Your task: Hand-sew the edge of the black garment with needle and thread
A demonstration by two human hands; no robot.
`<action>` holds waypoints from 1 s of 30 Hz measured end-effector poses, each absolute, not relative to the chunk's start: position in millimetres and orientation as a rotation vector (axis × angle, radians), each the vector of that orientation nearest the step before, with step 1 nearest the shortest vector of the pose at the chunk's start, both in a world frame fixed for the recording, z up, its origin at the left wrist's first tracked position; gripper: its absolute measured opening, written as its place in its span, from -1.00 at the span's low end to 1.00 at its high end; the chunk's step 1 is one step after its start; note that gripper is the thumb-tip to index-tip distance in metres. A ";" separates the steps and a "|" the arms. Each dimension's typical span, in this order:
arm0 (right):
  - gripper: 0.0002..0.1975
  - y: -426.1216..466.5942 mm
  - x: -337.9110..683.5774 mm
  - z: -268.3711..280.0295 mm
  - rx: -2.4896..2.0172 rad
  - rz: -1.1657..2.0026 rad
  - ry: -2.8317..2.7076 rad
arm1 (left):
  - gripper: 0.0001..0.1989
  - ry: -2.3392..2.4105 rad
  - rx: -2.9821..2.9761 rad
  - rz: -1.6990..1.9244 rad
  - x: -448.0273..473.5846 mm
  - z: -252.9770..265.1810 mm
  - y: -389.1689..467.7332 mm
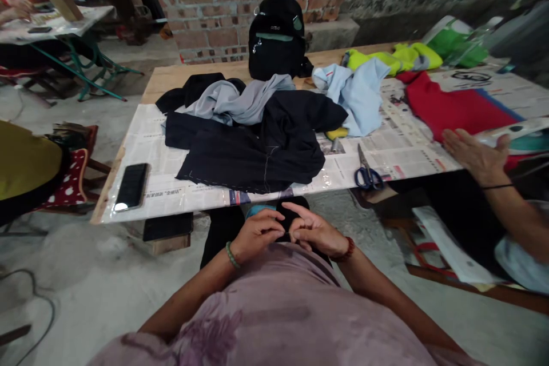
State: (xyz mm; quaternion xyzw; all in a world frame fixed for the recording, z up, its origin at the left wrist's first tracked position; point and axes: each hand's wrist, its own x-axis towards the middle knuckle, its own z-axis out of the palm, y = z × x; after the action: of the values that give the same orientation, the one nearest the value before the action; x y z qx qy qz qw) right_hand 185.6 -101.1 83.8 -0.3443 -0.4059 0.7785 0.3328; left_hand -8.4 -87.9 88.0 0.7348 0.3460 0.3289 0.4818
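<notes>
A mauve shirt [278,314] lies nearest. The left hand [259,234] and right hand [318,233] curl in pinches, whether grasping anything I cannot tell. Dark white-stitched cloth [249,154] lies at eleven o'clock; scissors [368,176], two; smartphone [132,185], ten.

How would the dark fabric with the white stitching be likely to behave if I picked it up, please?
The dark fabric would probably hang floppy, as it lies in soft folds. It might drag the grey cloth along, since the two lie bunched together. Its white stitches look long, so they could snag.
</notes>
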 end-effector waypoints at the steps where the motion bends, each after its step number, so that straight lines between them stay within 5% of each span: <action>1: -0.30 -100.7 185.5 83.1 -0.918 2.018 -1.050 | -0.87 0.828 1.799 0.789 -9.7 89.1 -88.3; 30: -0.40 -104.8 176.2 86.7 -1.057 1.991 -1.053 | -0.84 0.844 2.009 0.724 -6.2 88.3 -89.6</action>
State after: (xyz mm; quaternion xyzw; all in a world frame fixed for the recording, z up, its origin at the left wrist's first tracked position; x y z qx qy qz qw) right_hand 176.2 -104.8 86.7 -0.4022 -0.4010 0.7579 0.3211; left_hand -6.2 -89.6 88.3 0.7979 0.3352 0.2877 0.4101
